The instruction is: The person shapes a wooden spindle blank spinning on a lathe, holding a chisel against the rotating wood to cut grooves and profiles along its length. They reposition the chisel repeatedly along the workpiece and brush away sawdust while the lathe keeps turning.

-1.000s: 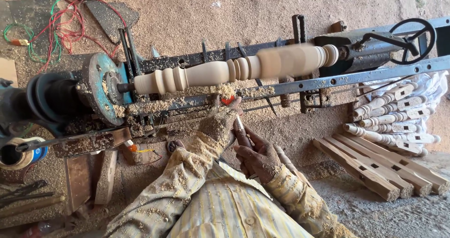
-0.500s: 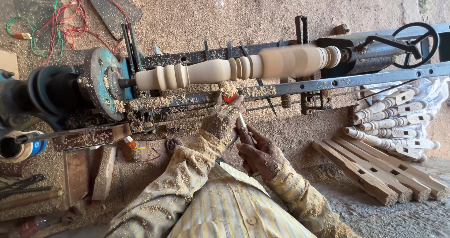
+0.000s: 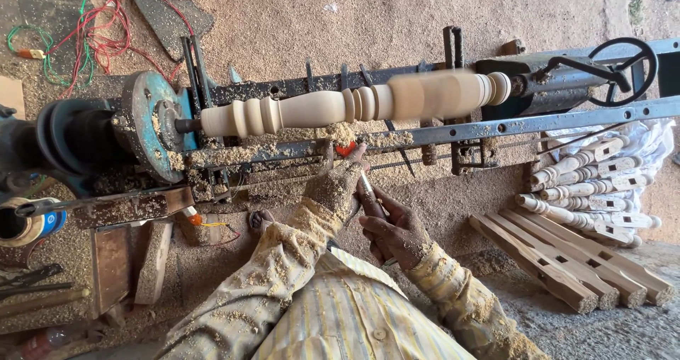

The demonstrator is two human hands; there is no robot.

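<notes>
Left hand: sawdust-caked left hand (image 3: 340, 186) steadies slim metal-bladed chisel (image 3: 370, 193).
Right hand: right hand (image 3: 397, 232) clasps its handle.
Workpiece: pale turned wooden spindle (image 3: 354, 103), smooth, ringed.

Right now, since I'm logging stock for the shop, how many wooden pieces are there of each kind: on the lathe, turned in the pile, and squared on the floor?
Spindle on the lathe: 1
Turned legs in the pile: at least 5, some hidden
Squared blanks on the floor: 4
Total: at least 10
</notes>
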